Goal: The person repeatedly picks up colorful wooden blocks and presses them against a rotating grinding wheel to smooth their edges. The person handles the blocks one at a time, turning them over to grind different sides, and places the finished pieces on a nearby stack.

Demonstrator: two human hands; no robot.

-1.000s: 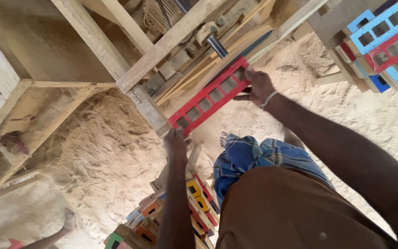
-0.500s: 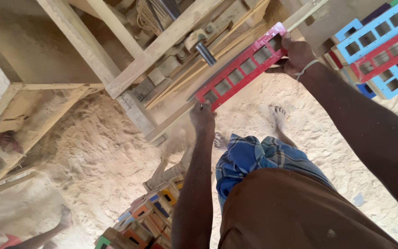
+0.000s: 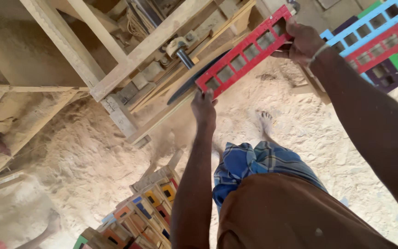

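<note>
A long red wooden frame (image 3: 245,50) with several rectangular openings lies slanted across a wooden saw bench (image 3: 148,46). My left hand (image 3: 204,107) grips its near, lower end. My right hand (image 3: 304,40) grips its far, upper end. A dark circular saw blade (image 3: 194,80) shows just under the frame's lower edge, on a metal shaft (image 3: 184,56). Fine dust drifts below the bench near my left hand.
Blue, red, green and purple frames (image 3: 378,37) are stacked at the upper right. More painted frames (image 3: 139,216) lie piled on the sawdust floor (image 3: 84,157) below. My bare foot (image 3: 266,124) stands on the sawdust. Another person's foot (image 3: 51,223) shows at the lower left.
The red frame and both my hands have moved up and to the right along the bench. The view has shifted, and the saw blade now shows under the frame.
</note>
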